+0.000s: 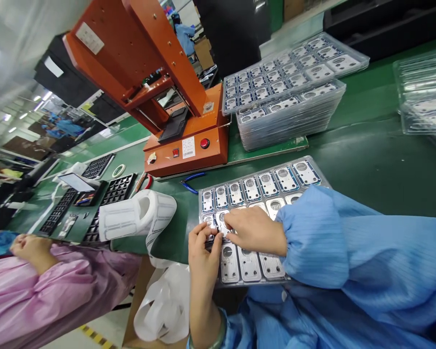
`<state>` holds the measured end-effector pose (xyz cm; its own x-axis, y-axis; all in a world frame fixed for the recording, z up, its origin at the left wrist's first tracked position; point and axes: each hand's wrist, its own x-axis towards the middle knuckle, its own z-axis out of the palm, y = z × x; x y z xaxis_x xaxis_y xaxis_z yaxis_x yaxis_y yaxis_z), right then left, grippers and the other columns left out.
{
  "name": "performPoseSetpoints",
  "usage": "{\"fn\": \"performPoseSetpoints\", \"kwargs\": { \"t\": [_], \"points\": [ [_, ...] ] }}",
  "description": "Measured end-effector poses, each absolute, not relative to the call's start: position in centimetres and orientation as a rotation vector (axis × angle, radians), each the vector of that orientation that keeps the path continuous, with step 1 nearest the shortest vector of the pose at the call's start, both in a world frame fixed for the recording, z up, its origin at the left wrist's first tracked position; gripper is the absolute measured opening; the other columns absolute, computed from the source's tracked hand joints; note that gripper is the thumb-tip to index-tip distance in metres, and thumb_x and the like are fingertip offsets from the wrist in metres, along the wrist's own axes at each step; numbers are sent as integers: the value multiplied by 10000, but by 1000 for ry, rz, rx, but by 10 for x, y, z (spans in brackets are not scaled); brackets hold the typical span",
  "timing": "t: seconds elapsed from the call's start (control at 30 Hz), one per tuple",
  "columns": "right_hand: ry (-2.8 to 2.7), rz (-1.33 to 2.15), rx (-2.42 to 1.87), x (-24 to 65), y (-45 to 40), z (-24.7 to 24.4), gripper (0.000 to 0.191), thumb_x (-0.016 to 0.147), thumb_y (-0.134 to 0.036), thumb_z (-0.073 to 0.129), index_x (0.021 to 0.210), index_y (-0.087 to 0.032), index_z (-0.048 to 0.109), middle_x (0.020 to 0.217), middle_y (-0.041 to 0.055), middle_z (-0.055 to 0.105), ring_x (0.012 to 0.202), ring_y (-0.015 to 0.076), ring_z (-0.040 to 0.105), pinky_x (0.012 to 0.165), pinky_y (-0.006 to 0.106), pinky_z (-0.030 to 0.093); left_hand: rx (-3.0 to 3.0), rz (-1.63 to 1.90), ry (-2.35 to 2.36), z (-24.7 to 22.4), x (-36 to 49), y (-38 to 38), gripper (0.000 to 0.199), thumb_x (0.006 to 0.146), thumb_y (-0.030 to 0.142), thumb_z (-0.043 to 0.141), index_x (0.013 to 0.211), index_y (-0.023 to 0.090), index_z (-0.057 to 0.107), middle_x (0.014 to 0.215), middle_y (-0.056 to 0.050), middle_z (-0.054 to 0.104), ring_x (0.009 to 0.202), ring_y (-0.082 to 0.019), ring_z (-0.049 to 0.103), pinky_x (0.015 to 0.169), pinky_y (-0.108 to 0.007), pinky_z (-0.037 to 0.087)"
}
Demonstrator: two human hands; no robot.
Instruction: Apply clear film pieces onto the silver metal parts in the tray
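Note:
A clear plastic tray (316, 167) of silver rectangular plates with round windows lies on the green bench. My left hand (205, 249) is at the tray's left side, its fingers bent around one plate in the middle row. My right hand (256, 230) reaches over the tray from the right, its fingertips at the same spot and close to the left ones. A silver plate (222, 224) shows between the two hands. Whatever the fingertips pinch is too small to make out. Plates in the top row, such as the one at the corner (305, 173), have blue edges.
Behind the tray stand an orange press (189, 145) and a tall stack of filled trays (287, 123). Blue pliers (192, 182) and a white label roll (123, 220) lie to the left. A person in pink (69, 281) sits at far left. More trays (427, 97) are at right.

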<state>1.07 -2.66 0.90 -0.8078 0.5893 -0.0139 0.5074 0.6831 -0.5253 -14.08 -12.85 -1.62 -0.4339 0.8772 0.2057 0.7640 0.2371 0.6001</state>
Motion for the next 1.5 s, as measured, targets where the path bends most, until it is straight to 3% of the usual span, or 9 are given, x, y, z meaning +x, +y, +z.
{"fn": "performPoseSetpoints", "kwargs": {
  "t": [0.2, 0.43, 0.57, 0.7, 0.87, 0.97, 1.2, 1.5],
  "points": [
    [-2690, 830, -883, 11, -25, 7, 161, 836, -289, 515, 925, -176, 588, 935, 61, 682, 823, 239, 640, 582, 289, 353, 1522, 959, 2350, -15, -141, -126, 155, 730, 352, 628, 797, 213, 643, 1051, -96, 574, 1044, -265, 566, 927, -450, 443],
    [-2291, 1204, -796, 13, -21, 1, 83, 819, -218, 530, 879, -189, 579, 767, 2, 665, 711, 161, 603, 617, 253, 365, 1471, 1194, 2288, -12, -136, -131, 174, 799, 364, 581, 848, 200, 611, 1036, -89, 631, 1002, -229, 585, 900, -391, 458],
    [-2080, 1338, -611, 10, -22, -1, 28, 817, -157, 523, 817, -177, 543, 719, -15, 610, 662, 115, 567, 620, 222, 399, 1420, 1358, 2232, -12, -130, -136, 222, 861, 366, 527, 975, 192, 604, 990, -77, 645, 949, -199, 605, 887, -354, 471],
    [-1953, 1324, -512, 11, -23, 0, 21, 834, -169, 533, 814, -174, 532, 712, -22, 575, 637, 98, 540, 603, 208, 412, 1476, 1391, 2266, -15, -123, -140, 265, 856, 328, 562, 1085, 200, 602, 1082, -90, 645, 1014, -207, 605, 921, -356, 464],
    [-1852, 1336, -450, 14, -25, 6, 18, 830, -149, 551, 821, -161, 541, 718, -24, 570, 624, 78, 535, 596, 179, 434, 1144, 1704, 2095, -10, -109, -140, 530, 865, 348, 566, 1351, 227, 392, 1186, -114, 629, 963, -186, 652, 858, -338, 519],
    [-1877, 1328, -394, 16, -28, 8, 22, 823, -142, 560, 818, -157, 546, 711, -25, 569, 602, 72, 533, 581, 173, 438, 818, 1776, 1889, -6, -104, -137, 474, 854, 402, 573, 1280, 214, 483, 1068, -87, 681, 850, -168, 685, 782, -297, 544],
    [-2029, 1217, -339, 18, -28, 8, 29, 833, -134, 545, 817, -158, 550, 739, -12, 573, 627, 84, 526, 598, 190, 445, 572, 1882, 1664, -10, -100, -131, 282, 758, 358, 699, 972, 184, 639, 940, -39, 719, 828, -135, 677, 758, -236, 533],
    [-2106, 1153, -336, 18, -25, 6, 35, 831, -122, 541, 825, -156, 551, 737, -11, 563, 627, 87, 507, 596, 199, 429, 506, 1887, 1657, -15, -100, -136, 310, 735, 355, 720, 966, 172, 625, 859, -38, 711, 761, -130, 673, 697, -221, 527]
  ]
}}
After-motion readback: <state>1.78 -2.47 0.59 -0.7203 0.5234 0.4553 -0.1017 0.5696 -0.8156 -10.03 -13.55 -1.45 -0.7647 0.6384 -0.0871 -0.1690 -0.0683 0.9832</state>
